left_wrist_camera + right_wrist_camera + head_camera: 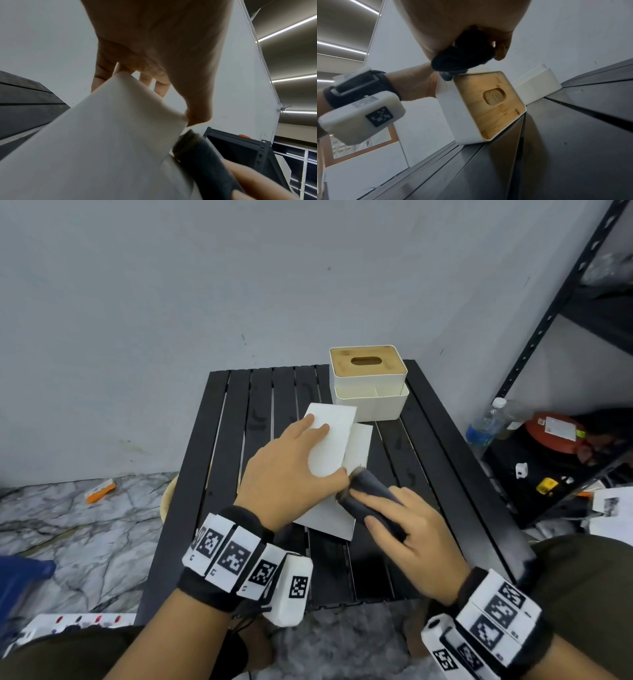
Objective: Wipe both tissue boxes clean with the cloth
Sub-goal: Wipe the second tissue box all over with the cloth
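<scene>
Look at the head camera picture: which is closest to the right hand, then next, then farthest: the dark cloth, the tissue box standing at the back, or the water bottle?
1. The dark cloth, gripped in the right hand.
2. The back tissue box, upright at the table's far edge.
3. The water bottle, off the table beside the shelf.

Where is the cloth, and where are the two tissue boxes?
cloth [373, 501], head view, middle fold.
near tissue box [334, 440], head view, white upturned side.
far tissue box [368, 361], head view, wooden lid.
</scene>
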